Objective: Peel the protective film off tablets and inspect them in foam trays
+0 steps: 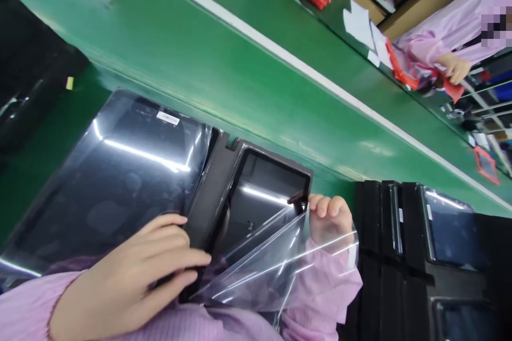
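At the upper left of the frame, a bulky black glossy-sided object (34,64) stands on a green smooth-topped bench (192,58), with a small yellow tag (69,83) at its right side. Below, at left of centre, lies a large dark rectangular panel under shiny clear wrap (132,170), a white printed label (168,118) near its top edge. The left hand (136,272), in the lower left, has its fingers stretched and loosely parted, tips by the left edge of a black rectangular glass-faced device (264,186); whether they press on it I cannot tell. The device sits in a dark grey shallow tray (216,186) at the centre. A clear flexible plastic sheet (276,272) is lifted slantwise across the device's lower right part, its upper corner pinched in the right hand (328,218), right of centre. In the lower right stand black moulded trays (372,224), some with wrapped dark panels (452,229). At the upper right, a co-worker's hand (454,67) extends from a pink sleeve.
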`<state>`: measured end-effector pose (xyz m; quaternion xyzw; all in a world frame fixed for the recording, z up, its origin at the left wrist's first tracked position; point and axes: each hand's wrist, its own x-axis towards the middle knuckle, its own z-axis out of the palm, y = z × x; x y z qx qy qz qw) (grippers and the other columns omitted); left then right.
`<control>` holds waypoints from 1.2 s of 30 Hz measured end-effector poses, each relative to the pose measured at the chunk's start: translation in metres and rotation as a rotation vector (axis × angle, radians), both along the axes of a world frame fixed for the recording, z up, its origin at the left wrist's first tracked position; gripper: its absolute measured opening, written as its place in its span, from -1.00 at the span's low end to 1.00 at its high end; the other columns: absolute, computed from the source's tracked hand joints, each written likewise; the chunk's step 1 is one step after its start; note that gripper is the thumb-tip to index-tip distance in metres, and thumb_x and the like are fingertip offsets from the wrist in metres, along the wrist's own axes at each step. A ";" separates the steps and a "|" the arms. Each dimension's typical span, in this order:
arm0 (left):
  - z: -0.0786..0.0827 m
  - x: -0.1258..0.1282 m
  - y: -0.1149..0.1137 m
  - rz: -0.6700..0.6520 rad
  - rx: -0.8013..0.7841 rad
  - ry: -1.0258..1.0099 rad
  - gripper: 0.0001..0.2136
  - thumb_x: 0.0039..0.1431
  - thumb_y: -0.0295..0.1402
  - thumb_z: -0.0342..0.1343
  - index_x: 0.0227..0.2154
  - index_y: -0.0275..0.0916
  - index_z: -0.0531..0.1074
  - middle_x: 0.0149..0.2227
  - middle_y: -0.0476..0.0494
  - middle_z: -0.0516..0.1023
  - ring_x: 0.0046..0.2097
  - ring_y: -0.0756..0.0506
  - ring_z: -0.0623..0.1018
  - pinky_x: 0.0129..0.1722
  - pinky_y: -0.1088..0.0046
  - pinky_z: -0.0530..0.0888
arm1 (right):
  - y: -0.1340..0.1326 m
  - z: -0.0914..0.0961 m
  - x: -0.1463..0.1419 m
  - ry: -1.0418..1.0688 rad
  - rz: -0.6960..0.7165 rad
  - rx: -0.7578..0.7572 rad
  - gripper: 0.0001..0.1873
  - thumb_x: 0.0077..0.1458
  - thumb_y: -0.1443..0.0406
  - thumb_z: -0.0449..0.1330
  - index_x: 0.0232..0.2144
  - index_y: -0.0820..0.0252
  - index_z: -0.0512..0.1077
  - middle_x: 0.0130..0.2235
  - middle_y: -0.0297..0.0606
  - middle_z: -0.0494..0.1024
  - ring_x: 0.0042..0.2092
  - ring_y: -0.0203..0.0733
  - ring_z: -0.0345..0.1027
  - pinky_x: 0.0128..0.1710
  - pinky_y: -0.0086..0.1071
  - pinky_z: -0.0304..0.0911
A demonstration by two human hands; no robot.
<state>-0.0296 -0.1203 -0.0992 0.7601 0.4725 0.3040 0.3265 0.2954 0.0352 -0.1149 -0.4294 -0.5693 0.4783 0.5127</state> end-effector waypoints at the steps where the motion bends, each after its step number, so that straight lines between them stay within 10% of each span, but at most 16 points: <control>1: 0.001 -0.002 0.002 0.039 0.015 0.015 -0.73 0.34 -0.51 0.01 0.01 -0.07 0.40 -0.33 0.13 0.54 -0.26 0.04 0.55 0.30 0.33 0.29 | 0.000 0.000 0.000 0.004 -0.002 -0.009 -0.58 -0.03 0.12 0.25 -0.64 0.08 0.08 -0.67 -0.45 0.09 -0.57 -0.18 0.14 -0.43 -0.23 0.14; 10: 0.002 -0.006 0.002 0.312 -0.015 0.007 -0.59 0.40 -0.44 -0.09 0.26 -0.06 0.17 -0.15 0.04 0.57 -0.01 -0.03 0.56 0.17 0.41 0.45 | -0.001 -0.002 -0.004 0.001 -0.083 -0.025 -0.53 0.01 0.08 0.25 -0.60 0.06 0.03 -0.67 -0.52 0.04 -0.59 -0.20 0.19 -0.44 -0.26 0.17; 17: -0.006 0.004 0.005 0.224 0.116 0.251 -0.64 0.41 -0.42 -0.10 0.21 -0.22 0.31 0.17 -0.19 0.46 0.23 -0.18 0.41 0.34 0.09 0.20 | -0.011 0.002 -0.016 -0.097 -0.148 -0.039 -0.76 0.00 0.25 0.32 -0.22 0.07 0.46 -0.35 -0.30 0.59 -0.33 -0.13 0.53 -0.27 -0.21 0.41; 21: -0.004 0.013 0.005 0.182 0.232 0.430 -0.64 0.41 -0.37 -0.08 0.15 -0.36 0.42 0.21 -0.34 0.46 0.28 -0.34 0.36 0.34 -0.11 0.10 | -0.045 0.021 -0.025 -0.526 -0.214 0.144 -0.19 0.08 0.26 0.34 0.33 -0.02 0.16 0.26 -0.03 0.39 0.25 0.10 0.36 0.19 0.10 0.31; 27: -0.003 0.037 -0.006 0.204 0.233 0.472 -0.53 0.43 -0.24 -0.12 0.22 -0.50 0.32 0.30 -0.52 0.34 0.35 -0.40 0.29 0.31 -0.15 0.17 | -0.134 0.028 -0.042 -1.043 0.094 0.250 -0.31 0.27 0.26 0.20 0.38 -0.10 0.13 0.38 -0.04 0.24 0.40 0.21 0.12 0.28 0.30 0.21; 32: -0.015 0.061 -0.012 0.338 0.073 0.235 -0.39 0.35 -0.07 -0.03 0.26 -0.47 0.18 0.36 -0.61 0.21 0.42 -0.46 0.17 0.33 -0.25 0.18 | -0.163 0.002 -0.052 -1.096 0.003 0.239 -0.29 0.35 0.28 0.06 0.45 -0.11 -0.06 0.44 -0.04 0.13 0.44 0.24 0.04 0.29 0.44 0.09; 36: 0.001 0.072 -0.005 0.349 -0.359 -0.356 -0.40 0.25 -0.16 0.08 0.28 -0.25 0.10 0.39 -0.46 0.19 0.40 -0.38 0.25 0.34 -0.10 0.27 | -0.162 0.000 -0.044 -0.994 0.011 0.220 -0.33 0.38 0.26 -0.01 0.45 -0.12 -0.07 0.47 -0.13 0.05 0.47 0.17 -0.06 0.34 0.37 0.05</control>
